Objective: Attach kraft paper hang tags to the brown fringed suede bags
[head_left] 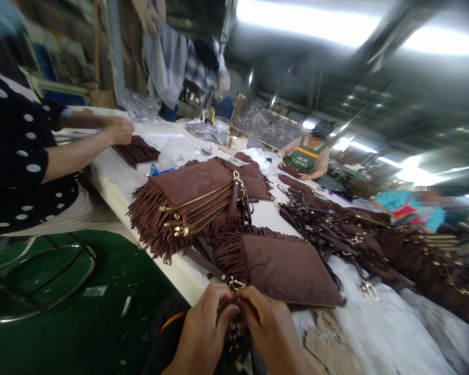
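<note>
At the table's near edge, my left hand (208, 323) and my right hand (269, 324) meet with their fingertips pinched together on a brown strap (209, 266) by its gold clasp (236, 284). My fingers hide the exact spot they grip. Below them, between my palms, hang small gold metal pieces (237, 330), blurred and partly covered. Just beyond my hands, a brown fringed bag (287, 265) lies flat on the table. Behind it, to the left, is a pile of similar fringed bags (197, 182) with gold zippers and a chained strap.
Many brown straps and bags (344, 229) cover the table's right side, beside white plastic sheeting (379, 323). At left, a person in a polka-dot top handles a fringed piece (136, 151). Two other people work farther back. A round metal stool base (89, 260) stands on the green floor.
</note>
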The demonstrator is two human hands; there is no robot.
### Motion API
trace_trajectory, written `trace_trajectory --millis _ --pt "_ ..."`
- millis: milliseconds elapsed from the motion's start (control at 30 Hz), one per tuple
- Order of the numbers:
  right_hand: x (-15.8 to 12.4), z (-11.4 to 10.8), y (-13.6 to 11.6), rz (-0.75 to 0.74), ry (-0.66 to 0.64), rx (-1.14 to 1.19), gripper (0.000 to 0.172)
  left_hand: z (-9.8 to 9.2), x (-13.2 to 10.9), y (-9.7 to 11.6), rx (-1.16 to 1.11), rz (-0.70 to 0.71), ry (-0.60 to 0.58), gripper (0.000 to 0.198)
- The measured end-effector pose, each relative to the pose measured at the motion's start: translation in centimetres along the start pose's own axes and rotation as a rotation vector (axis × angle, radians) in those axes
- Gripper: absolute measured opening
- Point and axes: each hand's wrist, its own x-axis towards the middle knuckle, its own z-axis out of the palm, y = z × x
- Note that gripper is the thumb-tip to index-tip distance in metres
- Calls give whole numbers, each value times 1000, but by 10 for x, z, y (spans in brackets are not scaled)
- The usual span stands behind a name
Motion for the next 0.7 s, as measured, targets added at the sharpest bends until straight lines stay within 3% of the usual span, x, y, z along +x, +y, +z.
trace_trajectory --millis 167,267,500,700 --pt "2 2 0 -59 2 -123 18 6 -7 -11 421 302 169 15" --pt "2 4 0 -49 8 -152 17 7 -9 -16 558 380 200 20" --pt "2 8 4 -53 26 -171 20 1 1 -20 650 347 126 18" --pt "1 16 13 -102 23 -429 27 -4 5 -33 618 285 103 14"
